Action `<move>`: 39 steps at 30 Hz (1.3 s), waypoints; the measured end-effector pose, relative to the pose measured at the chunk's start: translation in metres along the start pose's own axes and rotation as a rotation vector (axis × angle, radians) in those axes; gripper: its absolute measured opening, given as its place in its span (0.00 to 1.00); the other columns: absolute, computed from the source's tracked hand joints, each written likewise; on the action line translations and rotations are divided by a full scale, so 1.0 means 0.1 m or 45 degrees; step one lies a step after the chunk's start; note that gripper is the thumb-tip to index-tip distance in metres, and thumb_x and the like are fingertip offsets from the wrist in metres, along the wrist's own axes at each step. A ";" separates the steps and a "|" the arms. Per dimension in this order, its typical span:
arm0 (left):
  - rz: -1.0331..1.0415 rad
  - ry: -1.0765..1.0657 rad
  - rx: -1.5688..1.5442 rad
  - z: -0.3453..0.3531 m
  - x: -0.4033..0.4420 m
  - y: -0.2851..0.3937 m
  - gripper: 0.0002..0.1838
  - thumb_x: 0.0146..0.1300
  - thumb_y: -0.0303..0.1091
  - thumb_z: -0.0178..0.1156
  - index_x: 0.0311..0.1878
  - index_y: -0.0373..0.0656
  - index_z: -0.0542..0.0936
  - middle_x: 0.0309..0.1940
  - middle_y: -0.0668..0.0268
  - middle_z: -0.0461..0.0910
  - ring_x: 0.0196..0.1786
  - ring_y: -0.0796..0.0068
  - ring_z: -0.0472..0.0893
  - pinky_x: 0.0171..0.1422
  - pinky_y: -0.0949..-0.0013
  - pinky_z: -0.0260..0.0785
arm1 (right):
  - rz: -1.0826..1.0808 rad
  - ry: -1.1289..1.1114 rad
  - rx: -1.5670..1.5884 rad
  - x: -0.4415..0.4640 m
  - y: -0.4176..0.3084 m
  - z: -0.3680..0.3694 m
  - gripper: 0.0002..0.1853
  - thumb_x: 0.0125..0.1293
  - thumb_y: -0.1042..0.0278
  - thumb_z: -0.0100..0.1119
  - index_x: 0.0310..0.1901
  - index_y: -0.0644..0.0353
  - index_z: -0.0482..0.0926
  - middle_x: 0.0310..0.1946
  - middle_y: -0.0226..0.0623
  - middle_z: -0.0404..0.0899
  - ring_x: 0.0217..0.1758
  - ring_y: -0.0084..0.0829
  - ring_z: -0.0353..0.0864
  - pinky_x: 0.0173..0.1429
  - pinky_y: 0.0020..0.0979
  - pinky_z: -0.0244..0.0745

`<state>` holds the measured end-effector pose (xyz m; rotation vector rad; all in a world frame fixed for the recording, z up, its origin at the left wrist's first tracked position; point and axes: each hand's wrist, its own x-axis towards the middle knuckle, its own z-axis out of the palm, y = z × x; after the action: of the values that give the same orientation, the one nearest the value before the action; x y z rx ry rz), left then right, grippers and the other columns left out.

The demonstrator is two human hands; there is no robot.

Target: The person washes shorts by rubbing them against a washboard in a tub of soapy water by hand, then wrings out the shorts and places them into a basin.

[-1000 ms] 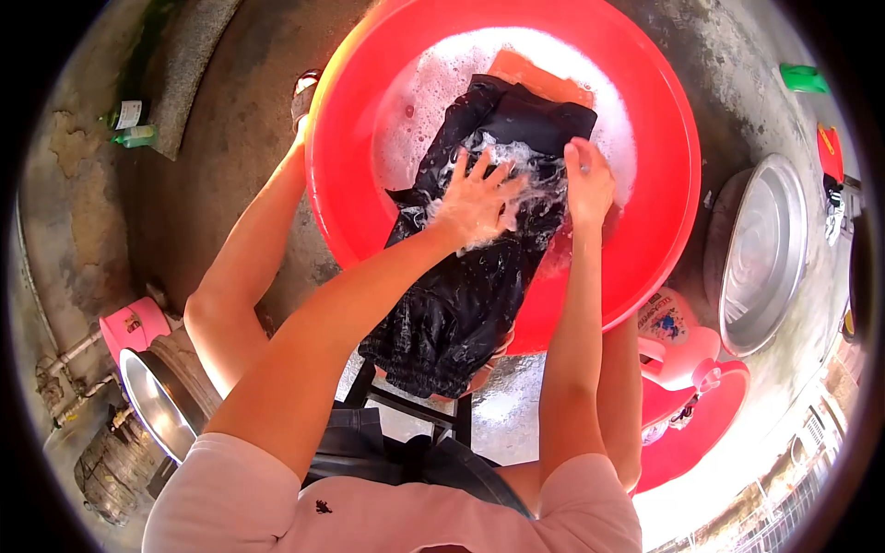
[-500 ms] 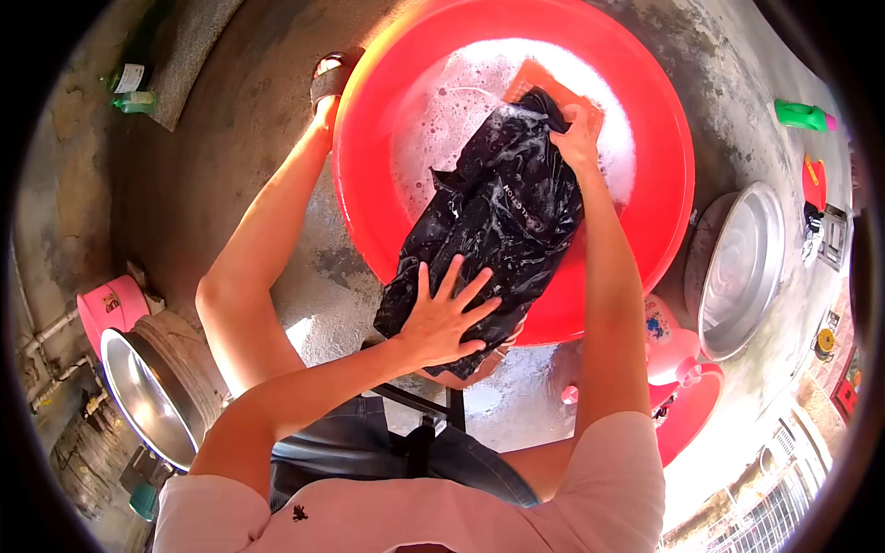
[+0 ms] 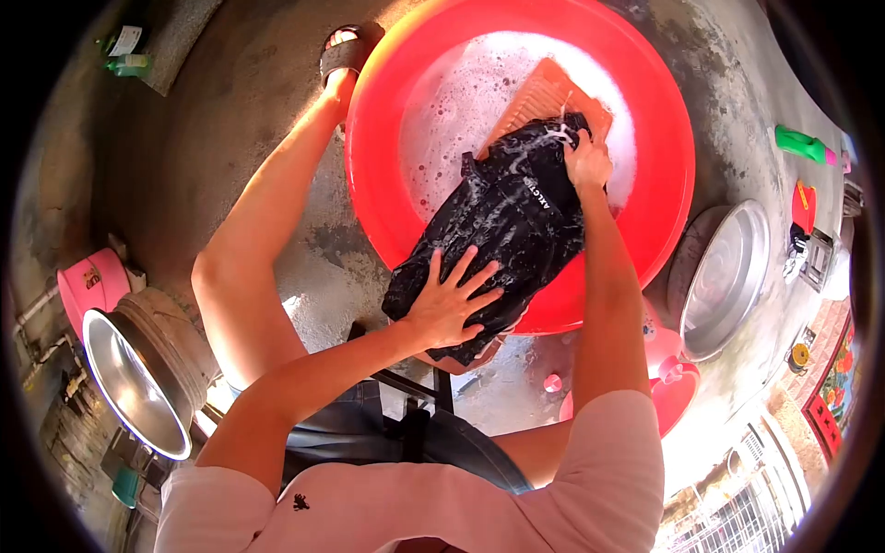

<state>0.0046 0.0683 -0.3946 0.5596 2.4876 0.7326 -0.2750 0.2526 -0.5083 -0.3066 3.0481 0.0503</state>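
While the garment lies under the spread left hand by the basin's rim, the right hand grips it.

Orange washboard under black garment

One head-worn, wide-angle camera faces forward and steeply down from above the red basin.
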 end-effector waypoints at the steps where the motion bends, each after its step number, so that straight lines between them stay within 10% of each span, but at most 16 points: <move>1: 0.002 0.002 -0.017 -0.01 0.02 -0.01 0.32 0.57 0.56 0.57 0.65 0.62 0.68 0.74 0.64 0.45 0.75 0.47 0.36 0.66 0.25 0.35 | -0.026 0.030 0.025 0.04 -0.02 0.00 0.17 0.54 0.57 0.64 0.43 0.56 0.78 0.52 0.43 0.72 0.58 0.45 0.71 0.49 0.44 0.75; 10: -0.011 -0.061 -0.064 0.04 0.07 0.04 0.32 0.55 0.54 0.57 0.65 0.62 0.68 0.73 0.62 0.48 0.75 0.46 0.38 0.66 0.25 0.34 | -0.714 0.020 0.677 -1.35 -0.60 -0.31 0.14 0.40 0.63 0.70 0.29 0.55 0.76 0.41 0.37 0.73 0.39 0.42 0.77 0.40 0.37 0.76; 13: 0.001 -0.049 -0.047 0.01 0.11 -0.02 0.32 0.56 0.54 0.56 0.66 0.62 0.68 0.74 0.63 0.45 0.75 0.49 0.38 0.67 0.27 0.35 | -0.253 0.338 0.363 -0.11 -0.12 0.14 0.11 0.52 0.57 0.62 0.33 0.54 0.76 0.35 0.40 0.80 0.38 0.44 0.81 0.39 0.38 0.77; 14: 0.004 -0.052 -0.050 0.00 0.07 -0.01 0.32 0.56 0.53 0.56 0.66 0.62 0.67 0.74 0.63 0.44 0.75 0.49 0.37 0.67 0.28 0.35 | 0.098 -0.133 0.005 0.17 -0.06 0.05 0.14 0.56 0.55 0.58 0.41 0.54 0.78 0.38 0.42 0.81 0.42 0.42 0.81 0.42 0.41 0.77; 19: -0.047 -0.031 -0.065 0.07 0.14 0.11 0.32 0.57 0.53 0.55 0.66 0.59 0.67 0.74 0.63 0.44 0.76 0.52 0.37 0.68 0.29 0.36 | -0.179 -0.051 0.447 -0.11 -0.21 -0.32 0.20 0.58 0.49 0.58 0.50 0.48 0.77 0.38 0.46 0.81 0.43 0.47 0.81 0.44 0.46 0.75; 24: -0.058 -0.152 -0.133 0.20 0.23 0.24 0.33 0.55 0.54 0.56 0.66 0.61 0.67 0.74 0.64 0.44 0.76 0.51 0.37 0.68 0.29 0.36 | -0.637 -0.222 0.577 -1.54 -1.00 -0.75 0.16 0.50 0.49 0.66 0.39 0.44 0.78 0.27 0.37 0.73 0.26 0.40 0.79 0.28 0.37 0.75; 30: -0.160 0.001 -0.059 0.08 0.10 0.17 0.31 0.57 0.50 0.56 0.66 0.64 0.67 0.74 0.69 0.44 0.76 0.54 0.35 0.64 0.22 0.38 | -0.498 0.330 0.092 0.20 -0.37 0.22 0.12 0.58 0.52 0.58 0.33 0.51 0.77 0.31 0.40 0.75 0.32 0.43 0.80 0.30 0.42 0.75; 34: -0.263 0.002 0.058 -0.13 -0.04 -0.15 0.31 0.55 0.45 0.57 0.65 0.64 0.67 0.74 0.72 0.46 0.76 0.54 0.35 0.59 0.18 0.43 | -0.331 0.032 0.486 -0.29 -0.61 -0.48 0.17 0.57 0.50 0.61 0.39 0.54 0.76 0.35 0.41 0.74 0.39 0.47 0.78 0.38 0.43 0.74; 39: -0.273 0.022 -0.010 -0.07 -0.21 -0.10 0.33 0.50 0.44 0.59 0.64 0.64 0.69 0.74 0.68 0.46 0.75 0.49 0.39 0.58 0.19 0.45 | -0.856 -0.058 0.748 -1.45 -0.58 -0.68 0.17 0.51 0.55 0.66 0.42 0.50 0.78 0.34 0.32 0.70 0.35 0.38 0.74 0.37 0.36 0.75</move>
<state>0.0150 0.0472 -0.3887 0.2784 2.5092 0.6654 -0.1271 0.2218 -0.4301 -1.1950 2.5789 -0.8258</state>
